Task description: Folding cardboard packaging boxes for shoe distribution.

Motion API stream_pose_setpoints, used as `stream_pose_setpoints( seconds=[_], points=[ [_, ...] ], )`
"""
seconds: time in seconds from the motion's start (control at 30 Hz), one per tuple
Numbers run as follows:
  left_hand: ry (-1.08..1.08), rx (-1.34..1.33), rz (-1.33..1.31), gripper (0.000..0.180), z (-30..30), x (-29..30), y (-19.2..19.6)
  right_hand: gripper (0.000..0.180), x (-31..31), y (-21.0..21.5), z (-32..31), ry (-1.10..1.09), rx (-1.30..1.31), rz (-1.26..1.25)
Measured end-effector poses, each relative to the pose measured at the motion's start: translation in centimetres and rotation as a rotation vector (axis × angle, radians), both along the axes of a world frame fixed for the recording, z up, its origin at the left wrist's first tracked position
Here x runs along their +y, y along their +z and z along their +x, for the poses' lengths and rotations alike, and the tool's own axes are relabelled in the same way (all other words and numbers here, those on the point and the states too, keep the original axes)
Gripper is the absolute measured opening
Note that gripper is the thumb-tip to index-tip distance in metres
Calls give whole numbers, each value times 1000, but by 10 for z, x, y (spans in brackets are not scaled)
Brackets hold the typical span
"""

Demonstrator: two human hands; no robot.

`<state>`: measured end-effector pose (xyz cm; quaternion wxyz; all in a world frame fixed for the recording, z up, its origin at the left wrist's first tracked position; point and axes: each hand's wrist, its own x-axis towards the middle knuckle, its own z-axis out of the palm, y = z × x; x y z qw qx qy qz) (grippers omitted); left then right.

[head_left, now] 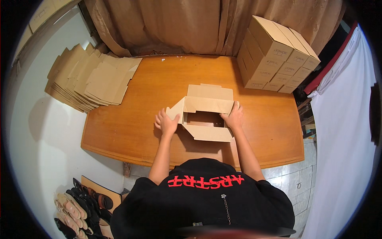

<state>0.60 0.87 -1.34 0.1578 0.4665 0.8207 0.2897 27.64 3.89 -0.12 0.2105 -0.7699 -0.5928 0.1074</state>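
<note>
Head: carton (pixel 209 104), red-lettered shirt (pixel 203 201), marked boxes (pixel 278 55)

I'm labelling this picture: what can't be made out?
In the head view:
Open carton, right end: partly covered by the right hand.
Stacked boxes, insides: hidden by their closed walls.
Flat cardboard, lower sheets: covered by upper ones.
Footwear: partly cut off by the lower edge.

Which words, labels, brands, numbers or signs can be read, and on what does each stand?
Black shirt: large red lettering, legible but not copied out here.
Stacked cardboard boxes: dark markings, too small to read.
Upper-left cardboard: faint mark, unreadable.
Open cardboard box: no lettering visible.
</note>
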Motion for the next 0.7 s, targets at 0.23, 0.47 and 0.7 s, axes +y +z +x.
stream_pose_setpoints(
  seconds=[0.23,0.47,0.7],
  points=[
    [-248,-596,537,54,0,0,4,95,3,-8,2,24,-7,-3],
    [-842,-226,432,44,28,0,10,95,4,-6,0,25,-10,-43],
    [-838,-65,203,47,35,-1,7,94,2,-4,0,27,-48,-15]
  ],
)
